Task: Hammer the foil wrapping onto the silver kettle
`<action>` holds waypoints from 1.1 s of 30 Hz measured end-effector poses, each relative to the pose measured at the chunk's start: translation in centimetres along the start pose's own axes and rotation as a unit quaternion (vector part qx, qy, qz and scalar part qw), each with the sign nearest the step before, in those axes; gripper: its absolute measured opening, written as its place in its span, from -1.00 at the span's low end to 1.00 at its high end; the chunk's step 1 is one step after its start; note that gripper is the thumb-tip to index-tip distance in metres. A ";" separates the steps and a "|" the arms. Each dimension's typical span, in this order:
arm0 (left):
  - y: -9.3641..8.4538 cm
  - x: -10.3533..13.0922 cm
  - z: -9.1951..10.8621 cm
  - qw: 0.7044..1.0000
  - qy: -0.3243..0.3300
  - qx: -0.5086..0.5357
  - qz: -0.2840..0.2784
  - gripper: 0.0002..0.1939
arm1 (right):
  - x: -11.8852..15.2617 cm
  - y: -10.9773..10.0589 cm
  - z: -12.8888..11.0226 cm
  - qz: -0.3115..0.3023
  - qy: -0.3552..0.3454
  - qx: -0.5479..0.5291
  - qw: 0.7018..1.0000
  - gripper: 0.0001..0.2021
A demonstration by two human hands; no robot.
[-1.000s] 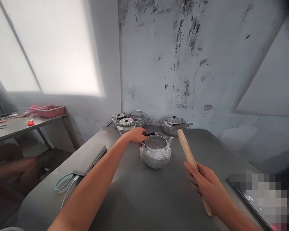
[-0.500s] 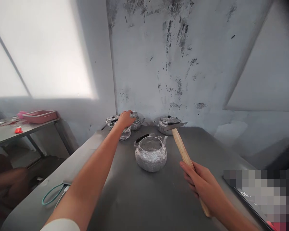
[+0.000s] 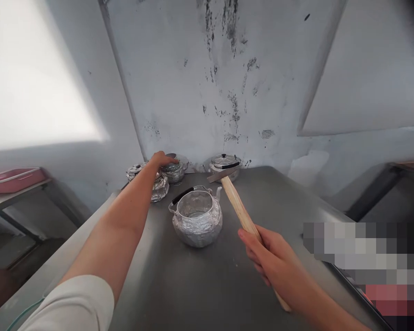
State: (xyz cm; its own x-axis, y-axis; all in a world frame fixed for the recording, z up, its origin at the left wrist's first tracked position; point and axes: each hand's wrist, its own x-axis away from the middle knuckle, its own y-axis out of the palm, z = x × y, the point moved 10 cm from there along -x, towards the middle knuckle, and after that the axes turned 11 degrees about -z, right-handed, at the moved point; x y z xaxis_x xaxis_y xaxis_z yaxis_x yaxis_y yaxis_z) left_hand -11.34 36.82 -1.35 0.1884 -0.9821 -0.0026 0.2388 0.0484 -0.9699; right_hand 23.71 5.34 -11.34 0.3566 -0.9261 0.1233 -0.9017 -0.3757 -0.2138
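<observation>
My right hand (image 3: 267, 253) is wrapped round the wooden handle of a hammer (image 3: 239, 207), whose metal head is raised in front of a lidded silver pot (image 3: 224, 168) at the back. An open, lidless silver kettle (image 3: 198, 225) with a black-gripped handle stands upright at the table's middle. My left hand (image 3: 163, 159) reaches to the back left, over the top of another silver kettle (image 3: 174, 172); whether its fingers grip anything is not clear. Beside it, partly behind my forearm, are a foil-like silver vessel (image 3: 160, 188) and a lidded one (image 3: 134, 171).
The grey table (image 3: 193, 285) reaches back to a stained wall (image 3: 179, 92). A pink basket (image 3: 17, 180) rests on a side table at the left. A dark-edged device, partly pixelated, lies at the right edge. A teal cord (image 3: 24, 315) is at the lower left.
The view has swung right, so the kettles and pots appear further left. My left hand stays among the back-left kettles, now over the rear one. My right hand still holds the hammer.
</observation>
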 end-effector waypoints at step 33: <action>-1.3 28.3 11.8 0.920 0.362 -0.047 -0.140 -0.03 | 0.0 -0.3 0.3 0.022 0.040 -0.033 0.998 -0.53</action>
State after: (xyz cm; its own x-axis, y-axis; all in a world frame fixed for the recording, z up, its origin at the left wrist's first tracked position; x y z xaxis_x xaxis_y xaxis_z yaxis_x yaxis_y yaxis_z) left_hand 4.95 11.16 2.68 -0.5601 -0.8194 0.1215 0.0920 -0.2073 -0.9739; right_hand 24.04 5.41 -11.62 0.2983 -0.9348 0.1929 -0.9313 -0.3294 -0.1558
